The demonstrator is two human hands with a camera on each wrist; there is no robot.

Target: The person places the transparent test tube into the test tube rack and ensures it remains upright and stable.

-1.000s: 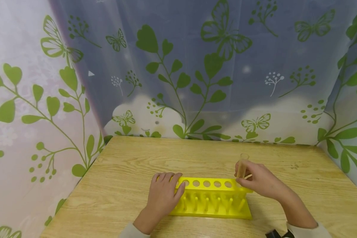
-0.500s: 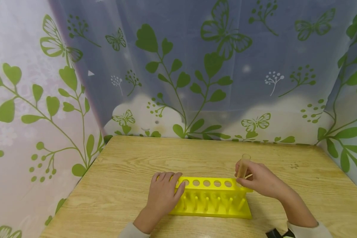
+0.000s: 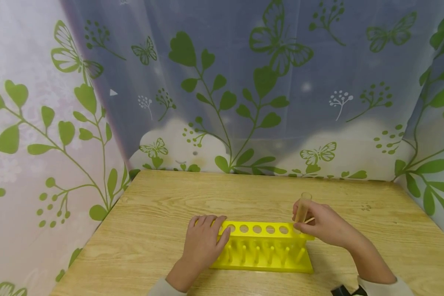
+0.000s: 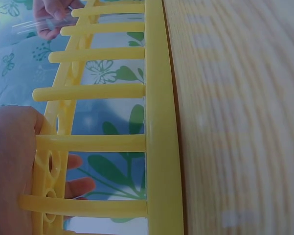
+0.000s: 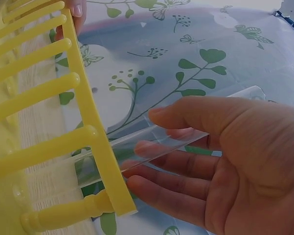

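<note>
A yellow test tube rack (image 3: pixel 259 265) stands upright on the wooden table, with a row of round holes along its top bar and pegs below. My left hand (image 3: pixel 203 244) grips the left end of that bar, thumb in front and fingers behind. At the rack's right end, my right hand (image 3: pixel 327 224) holds a clear test tube (image 3: pixel 301 209) between thumb and fingers. In the right wrist view the test tube (image 5: pixel 129 146) slants through the end hole, its lower part showing beneath the bar. The left wrist view has the rack's pegs (image 4: pixel 98 92) close up.
The wood-grain table (image 3: pixel 163 193) reaches back to a blue and white curtain (image 3: pixel 222 82) printed with green leaves and butterflies. A small black object (image 3: pixel 340 290) shows by the right sleeve at the bottom edge.
The test tube's top has shifted very slightly to the right in the head view. Both hands and the rack stay practically where they were.
</note>
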